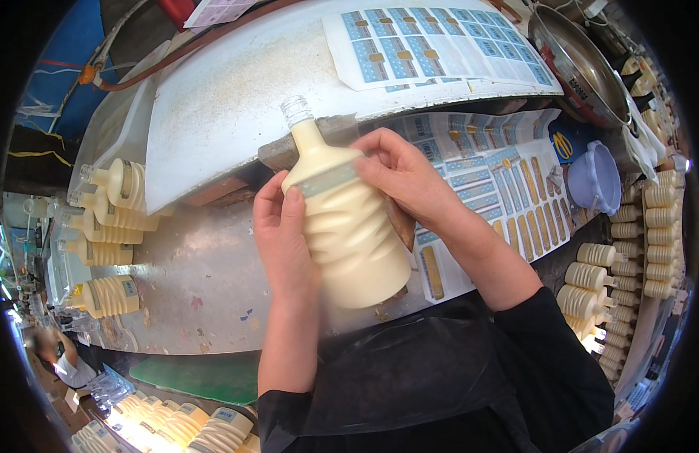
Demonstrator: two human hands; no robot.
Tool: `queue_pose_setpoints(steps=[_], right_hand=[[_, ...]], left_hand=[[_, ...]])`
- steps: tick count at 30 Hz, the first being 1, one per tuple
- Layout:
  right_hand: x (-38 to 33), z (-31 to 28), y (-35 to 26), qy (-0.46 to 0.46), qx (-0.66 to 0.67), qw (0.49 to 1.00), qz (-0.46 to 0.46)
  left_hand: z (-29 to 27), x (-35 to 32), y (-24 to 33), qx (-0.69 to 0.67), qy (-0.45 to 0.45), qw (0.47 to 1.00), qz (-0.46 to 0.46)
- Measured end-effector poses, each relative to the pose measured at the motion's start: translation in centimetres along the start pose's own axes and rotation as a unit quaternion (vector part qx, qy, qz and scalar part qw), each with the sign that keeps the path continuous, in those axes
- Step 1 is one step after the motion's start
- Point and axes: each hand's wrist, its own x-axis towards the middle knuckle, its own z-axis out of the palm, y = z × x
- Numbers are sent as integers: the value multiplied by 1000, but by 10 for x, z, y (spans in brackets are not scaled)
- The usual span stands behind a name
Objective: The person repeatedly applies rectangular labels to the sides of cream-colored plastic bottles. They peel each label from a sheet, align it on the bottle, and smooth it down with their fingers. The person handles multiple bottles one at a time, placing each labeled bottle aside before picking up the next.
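Note:
A cream-coloured bottle with wavy ridges and a clear threaded neck stands tilted in front of me, neck away. A pale blue-grey label strip lies across its shoulder. My left hand is closed against the bottle's left side, its thumb at the strip's left end. On the other side, my right hand presses its thumb on the strip's right end, fingers curled around the bottle's shoulder. Behind the neck is a grey-brown cloth or pad, partly hidden by the bottle.
Label sheets lie to the right, with more sheets on the white board. A lilac bucket and a metal pan stand at the right. Cream bottles are grouped left; others are stacked right.

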Motion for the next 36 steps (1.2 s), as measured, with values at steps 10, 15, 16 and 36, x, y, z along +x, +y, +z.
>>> queue_pose_setpoints(steps=[10, 15, 16, 36], right_hand=[[-7, -6, -13, 10, 21, 999, 25], [-18, -14, -9, -1, -19, 998, 61], [-24, -12, -10, -10, -24, 996, 80], [-63, 1, -36, 18, -281, 950, -133]], left_hand=[[2, -4, 8, 49, -10, 999, -13], [2, -21, 5, 231, -70, 970, 34], [3, -22, 6, 249, -78, 965, 26], [-8, -20, 1, 63, -170, 983, -5]])
